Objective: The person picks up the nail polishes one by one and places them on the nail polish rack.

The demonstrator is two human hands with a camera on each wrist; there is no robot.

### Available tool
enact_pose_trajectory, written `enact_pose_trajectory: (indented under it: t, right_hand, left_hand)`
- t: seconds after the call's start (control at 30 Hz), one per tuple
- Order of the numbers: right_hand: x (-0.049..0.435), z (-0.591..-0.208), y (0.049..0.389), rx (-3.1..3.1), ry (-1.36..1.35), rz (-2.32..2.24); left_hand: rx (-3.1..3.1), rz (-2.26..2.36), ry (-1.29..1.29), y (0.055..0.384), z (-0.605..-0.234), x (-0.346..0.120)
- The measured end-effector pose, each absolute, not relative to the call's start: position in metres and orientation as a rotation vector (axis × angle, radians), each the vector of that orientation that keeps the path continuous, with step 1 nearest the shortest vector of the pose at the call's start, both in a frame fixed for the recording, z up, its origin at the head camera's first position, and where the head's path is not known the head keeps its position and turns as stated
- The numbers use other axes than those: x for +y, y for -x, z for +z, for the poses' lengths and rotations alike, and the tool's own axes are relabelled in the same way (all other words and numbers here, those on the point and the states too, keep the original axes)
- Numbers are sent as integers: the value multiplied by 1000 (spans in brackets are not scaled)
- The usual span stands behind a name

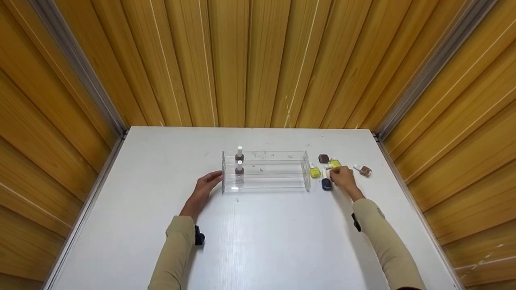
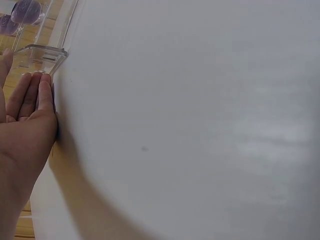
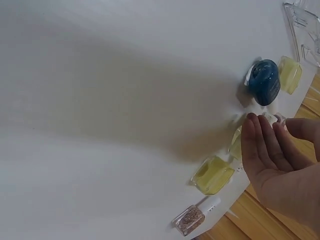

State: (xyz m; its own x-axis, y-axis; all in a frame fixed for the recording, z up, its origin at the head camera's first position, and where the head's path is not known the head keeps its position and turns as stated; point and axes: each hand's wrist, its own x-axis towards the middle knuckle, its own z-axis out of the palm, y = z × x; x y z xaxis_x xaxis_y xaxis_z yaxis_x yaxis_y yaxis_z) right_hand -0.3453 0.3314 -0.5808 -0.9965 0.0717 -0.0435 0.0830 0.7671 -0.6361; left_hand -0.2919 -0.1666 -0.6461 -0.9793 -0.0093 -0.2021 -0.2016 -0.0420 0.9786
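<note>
One dark-blue bottle (image 1: 326,184) just beside right grip (image 1: 342,178), its hold unclear; left grip (image 1: 206,187) unclenched against clear rack (image 1: 270,175).

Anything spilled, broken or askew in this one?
No spill or damage shows. Mildly untidy: the glittery bottle lies on its side right of the clear rack, while two bottles stand upright in it.

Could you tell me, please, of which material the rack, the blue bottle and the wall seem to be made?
Rack: clear, glossy plastic, probably acrylic; the white table shows through it.
Blue bottle: probably glass, judging by its smooth, shiny surface, though plastic is possible.
Wall: wood-look, with visible grain; real wood or a printed panel, I cannot tell.
</note>
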Motion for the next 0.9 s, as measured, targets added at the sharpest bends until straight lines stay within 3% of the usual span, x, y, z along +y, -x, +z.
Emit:
enact_pose_trajectory:
  t: [0.9]
  right_hand:
    - [315, -594, 339, 2981, -231, -996]
  left_hand:
    - [2055, 2173, 241, 294, -648, -167]
